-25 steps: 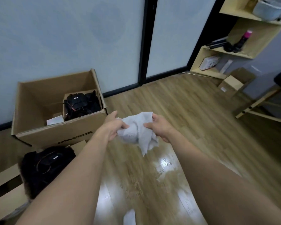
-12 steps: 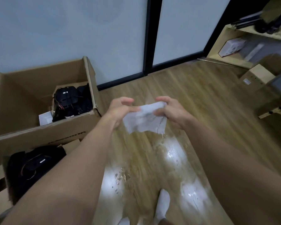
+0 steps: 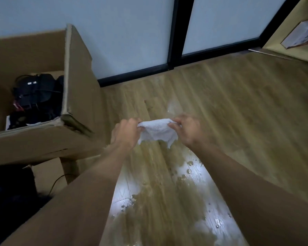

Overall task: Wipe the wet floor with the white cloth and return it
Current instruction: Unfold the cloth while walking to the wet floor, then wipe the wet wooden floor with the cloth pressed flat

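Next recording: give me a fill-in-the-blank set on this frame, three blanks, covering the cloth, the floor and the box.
1. The white cloth is gripped by ____ hands, the left hand and the right hand.
2. The wooden floor nearest the person shines with drops because it is ____.
3. The open cardboard box stands on the person's ____ side.
Missing words: both; wet; left.

head-worn view, angled steeply down, close over the wet floor (image 3: 167, 201)
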A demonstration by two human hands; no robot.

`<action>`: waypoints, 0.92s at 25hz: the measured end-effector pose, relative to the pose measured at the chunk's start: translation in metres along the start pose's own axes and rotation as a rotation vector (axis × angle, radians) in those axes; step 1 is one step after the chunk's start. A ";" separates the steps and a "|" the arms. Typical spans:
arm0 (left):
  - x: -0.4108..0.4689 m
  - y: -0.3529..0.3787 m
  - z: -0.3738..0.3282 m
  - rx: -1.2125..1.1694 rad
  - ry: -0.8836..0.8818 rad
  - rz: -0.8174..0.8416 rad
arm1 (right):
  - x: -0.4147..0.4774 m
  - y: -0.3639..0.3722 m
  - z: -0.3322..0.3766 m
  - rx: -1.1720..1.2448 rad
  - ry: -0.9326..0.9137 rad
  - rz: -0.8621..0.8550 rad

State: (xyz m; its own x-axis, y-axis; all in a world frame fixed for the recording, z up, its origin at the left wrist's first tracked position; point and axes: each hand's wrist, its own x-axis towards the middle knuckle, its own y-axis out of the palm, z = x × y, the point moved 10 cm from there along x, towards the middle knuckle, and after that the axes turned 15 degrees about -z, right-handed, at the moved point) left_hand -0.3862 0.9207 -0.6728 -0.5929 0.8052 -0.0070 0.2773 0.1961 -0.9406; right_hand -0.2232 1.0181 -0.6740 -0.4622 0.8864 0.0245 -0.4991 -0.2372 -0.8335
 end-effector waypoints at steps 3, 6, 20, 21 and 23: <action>0.029 0.103 0.037 0.074 0.116 -0.107 | 0.018 0.096 -0.054 0.031 -0.070 -0.084; 0.011 0.245 0.084 0.179 0.187 0.085 | 0.000 0.214 -0.117 -0.075 -0.136 0.060; 0.009 0.443 0.190 -0.133 0.194 -0.212 | 0.005 0.489 -0.198 -0.388 -0.190 -0.089; 0.028 0.436 0.196 -0.180 0.158 -0.242 | 0.016 0.493 -0.198 -0.365 -0.158 -0.088; 0.062 0.432 0.206 -0.178 0.083 -0.266 | 0.044 0.498 -0.196 -0.348 -0.091 -0.064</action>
State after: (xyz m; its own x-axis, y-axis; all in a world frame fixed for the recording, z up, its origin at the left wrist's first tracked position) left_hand -0.4587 0.9404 -1.1492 -0.6006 0.7543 0.2653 0.2533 0.4942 -0.8317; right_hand -0.3483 1.0170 -1.1957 -0.5095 0.8522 0.1189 -0.2574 -0.0191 -0.9661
